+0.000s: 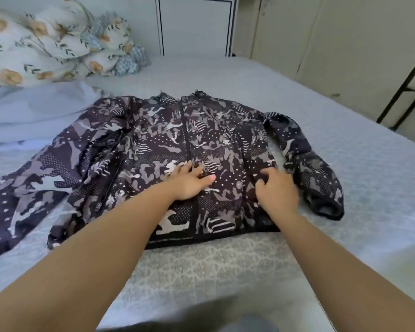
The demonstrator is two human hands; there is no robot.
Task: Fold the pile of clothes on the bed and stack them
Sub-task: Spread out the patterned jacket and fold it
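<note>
Jacket (177, 149) lies front up on bed (345, 164), zip closed. Left hand (189, 180) flat, fingers spread, pressing chest panel. Right hand (277, 190) blurred, fingers curled, probably pinching fabric. Best now: smooth outward from zip, flatten sleeves, then fold.

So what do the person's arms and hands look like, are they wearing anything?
Both arms are bare all the way down, with no sleeves in view. The left hand and right hand wear no gloves, and I can't see a watch or bracelet on either wrist. The fingers look bare too, though the picture is too blurry to rule out a ring.
</note>
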